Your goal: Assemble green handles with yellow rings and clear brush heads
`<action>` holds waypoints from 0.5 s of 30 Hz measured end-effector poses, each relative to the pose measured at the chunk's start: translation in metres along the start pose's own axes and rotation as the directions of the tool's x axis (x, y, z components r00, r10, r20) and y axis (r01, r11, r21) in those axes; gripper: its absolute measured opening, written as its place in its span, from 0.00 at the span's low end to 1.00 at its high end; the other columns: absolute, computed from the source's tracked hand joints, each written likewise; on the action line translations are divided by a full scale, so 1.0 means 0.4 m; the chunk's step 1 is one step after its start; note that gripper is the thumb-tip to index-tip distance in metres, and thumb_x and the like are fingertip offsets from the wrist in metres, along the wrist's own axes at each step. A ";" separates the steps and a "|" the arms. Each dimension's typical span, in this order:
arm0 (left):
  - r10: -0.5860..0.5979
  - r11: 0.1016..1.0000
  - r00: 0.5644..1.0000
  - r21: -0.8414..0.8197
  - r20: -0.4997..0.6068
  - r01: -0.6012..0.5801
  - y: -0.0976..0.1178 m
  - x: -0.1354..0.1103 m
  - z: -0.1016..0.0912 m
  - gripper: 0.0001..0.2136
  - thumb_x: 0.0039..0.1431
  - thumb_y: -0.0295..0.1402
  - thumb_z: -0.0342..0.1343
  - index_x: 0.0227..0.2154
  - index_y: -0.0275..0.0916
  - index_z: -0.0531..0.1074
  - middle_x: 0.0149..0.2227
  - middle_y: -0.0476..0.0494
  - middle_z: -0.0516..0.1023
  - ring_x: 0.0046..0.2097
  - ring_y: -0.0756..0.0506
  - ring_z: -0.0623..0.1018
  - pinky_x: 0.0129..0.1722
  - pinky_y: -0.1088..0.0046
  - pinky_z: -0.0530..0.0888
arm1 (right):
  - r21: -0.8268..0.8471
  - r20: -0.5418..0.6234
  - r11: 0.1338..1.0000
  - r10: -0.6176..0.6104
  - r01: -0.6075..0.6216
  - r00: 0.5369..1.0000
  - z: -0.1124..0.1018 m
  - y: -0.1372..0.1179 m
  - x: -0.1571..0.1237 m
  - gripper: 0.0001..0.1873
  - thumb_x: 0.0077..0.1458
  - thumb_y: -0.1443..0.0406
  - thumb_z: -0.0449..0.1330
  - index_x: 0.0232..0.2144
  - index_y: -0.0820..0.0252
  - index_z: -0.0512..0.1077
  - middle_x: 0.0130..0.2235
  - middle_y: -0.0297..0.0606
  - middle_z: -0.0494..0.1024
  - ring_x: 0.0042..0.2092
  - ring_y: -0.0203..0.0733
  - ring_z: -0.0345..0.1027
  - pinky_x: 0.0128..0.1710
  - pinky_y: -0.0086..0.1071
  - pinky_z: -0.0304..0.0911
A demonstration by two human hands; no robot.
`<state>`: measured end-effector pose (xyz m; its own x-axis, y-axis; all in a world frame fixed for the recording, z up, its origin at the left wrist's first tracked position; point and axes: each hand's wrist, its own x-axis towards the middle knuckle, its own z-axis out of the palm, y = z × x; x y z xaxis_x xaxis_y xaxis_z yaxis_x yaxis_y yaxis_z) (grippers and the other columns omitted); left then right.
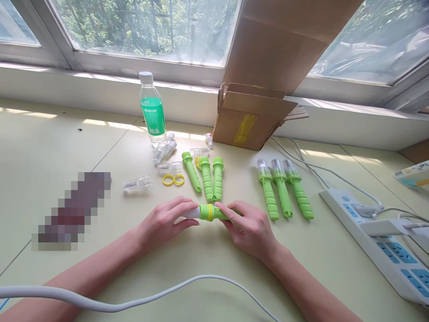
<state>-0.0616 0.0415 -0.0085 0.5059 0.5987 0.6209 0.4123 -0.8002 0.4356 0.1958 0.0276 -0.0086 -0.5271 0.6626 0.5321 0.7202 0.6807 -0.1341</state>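
Observation:
My left hand pinches a white cylindrical insert at the threaded end of a green ribbed torch handle. A yellow ring sits round this handle just behind the thread. The other end is gripped by my right hand, whose fingers hide much of it. Beyond my hands lie three more open-ended green handles. Left of them are two loose yellow rings, a clear plastic cap and several other clear and white pieces. Three green torches with clear caps lie to the right.
A water bottle and an open cardboard box stand at the back by the window. On the right is a white power strip with cords. A pale cable crosses in front. A blurred item lies left.

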 end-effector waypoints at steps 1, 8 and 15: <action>-0.013 1.000 1.000 -0.005 0.012 0.013 -0.001 -0.001 0.000 0.17 0.56 0.31 0.59 0.49 0.38 0.66 0.40 0.42 0.77 0.39 0.48 0.78 0.39 0.74 0.76 | -0.014 0.007 1.000 -0.012 0.012 1.000 -0.002 0.000 -0.001 0.18 0.56 0.70 0.58 0.50 0.56 0.71 0.33 0.40 0.77 0.32 0.38 0.68 0.29 0.30 0.58; -0.107 0.991 0.992 -0.075 0.067 0.112 0.009 -0.004 -0.004 0.24 0.57 0.34 0.59 0.55 0.39 0.60 0.40 0.42 0.76 0.39 0.48 0.78 0.40 0.73 0.76 | -0.066 0.011 0.996 -0.063 0.063 0.998 -0.012 -0.015 0.001 0.18 0.55 0.71 0.58 0.49 0.59 0.71 0.33 0.41 0.77 0.32 0.40 0.67 0.30 0.31 0.58; -0.017 0.996 0.999 -0.090 0.038 0.021 0.033 -0.011 0.004 0.26 0.56 0.33 0.60 0.56 0.39 0.58 0.45 0.38 0.72 0.44 0.45 0.76 0.41 0.70 0.77 | 0.066 -0.017 0.996 -0.053 0.054 0.998 0.001 -0.043 0.000 0.18 0.56 0.70 0.58 0.50 0.59 0.70 0.32 0.40 0.76 0.31 0.38 0.67 0.29 0.30 0.60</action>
<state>-0.0570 0.0284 -0.0066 0.5270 0.6133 0.5883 0.3529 -0.7877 0.5050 0.1833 0.0162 -0.0066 -0.5564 0.6204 0.5527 0.6596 0.7343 -0.1602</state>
